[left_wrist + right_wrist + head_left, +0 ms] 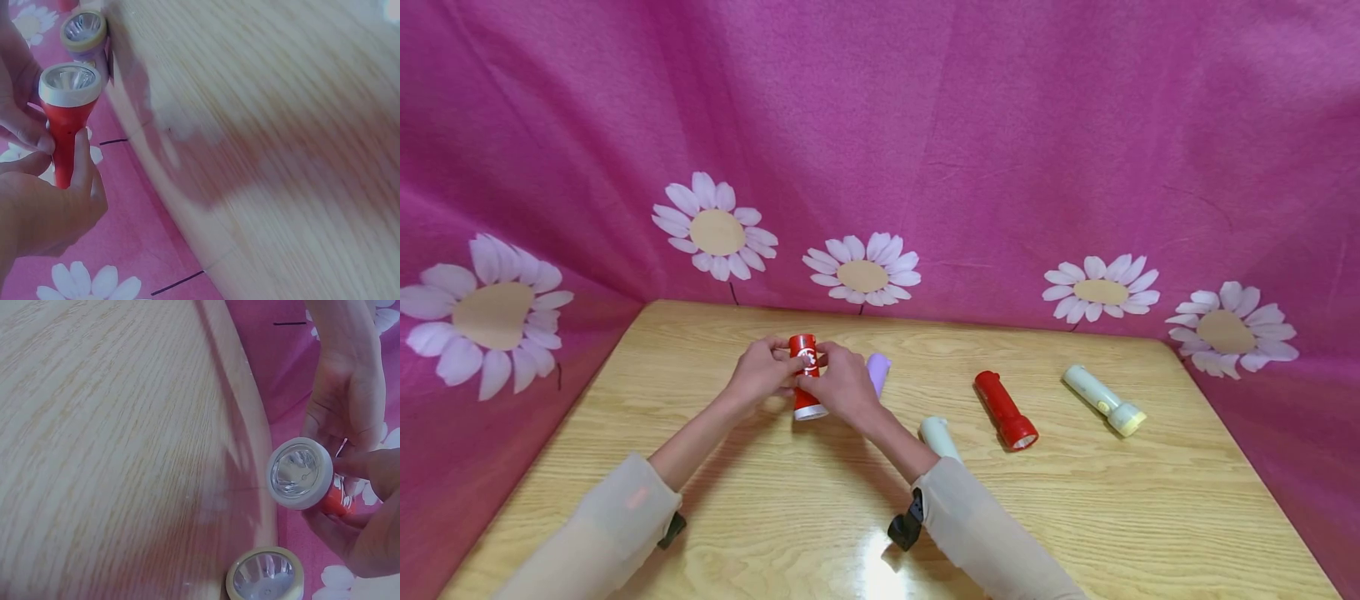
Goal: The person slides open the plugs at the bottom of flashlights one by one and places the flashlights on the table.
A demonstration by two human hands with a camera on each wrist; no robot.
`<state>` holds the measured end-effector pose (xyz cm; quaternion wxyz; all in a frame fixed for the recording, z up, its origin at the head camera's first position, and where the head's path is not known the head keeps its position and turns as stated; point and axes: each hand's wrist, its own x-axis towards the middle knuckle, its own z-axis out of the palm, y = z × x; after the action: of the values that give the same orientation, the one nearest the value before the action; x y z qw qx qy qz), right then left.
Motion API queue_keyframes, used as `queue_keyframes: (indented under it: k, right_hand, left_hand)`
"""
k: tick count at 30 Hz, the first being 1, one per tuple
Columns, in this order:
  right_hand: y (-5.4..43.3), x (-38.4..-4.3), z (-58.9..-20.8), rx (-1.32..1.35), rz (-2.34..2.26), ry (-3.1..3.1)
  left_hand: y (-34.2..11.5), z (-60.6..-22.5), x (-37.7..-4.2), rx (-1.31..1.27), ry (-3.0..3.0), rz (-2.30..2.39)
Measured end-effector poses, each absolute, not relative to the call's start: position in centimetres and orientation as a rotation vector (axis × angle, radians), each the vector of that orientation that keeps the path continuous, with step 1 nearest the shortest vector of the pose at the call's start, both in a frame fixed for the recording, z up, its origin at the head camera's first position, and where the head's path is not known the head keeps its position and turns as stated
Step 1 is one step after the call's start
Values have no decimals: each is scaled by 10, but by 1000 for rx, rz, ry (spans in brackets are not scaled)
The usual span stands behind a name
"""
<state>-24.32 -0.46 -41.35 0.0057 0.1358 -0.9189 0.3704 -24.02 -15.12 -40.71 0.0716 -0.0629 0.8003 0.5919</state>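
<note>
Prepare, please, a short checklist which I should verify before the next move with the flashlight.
1. Red-and-white flashlight held by left hand and right hand: ok.
2. Its lens uncovered: ok.
3. Whether it is switched on: cannot tell.
4. Purple flashlight fully visible in the head view: not ok, right hand hides part.
5. Pale green flashlight fully visible there: not ok, right arm hides one end.
6. Plain red flashlight apart from both hands: ok.

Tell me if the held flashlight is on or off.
The held flashlight looks off: both wrist views show its silvery reflector clearly, with no glow.
</note>
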Motion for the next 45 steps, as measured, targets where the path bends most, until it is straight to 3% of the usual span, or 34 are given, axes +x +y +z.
queue_keyframes:
  k: [29,45]
  right_hand:
    - [-4,-238,-408,406,1172,-2830]
    - [2,-237,-408,457,1225,-2761]
  left_hand:
    - [-139,-408,-230,-198,2474,1903]
    - [-141,-401,-228,-326,1984,2238]
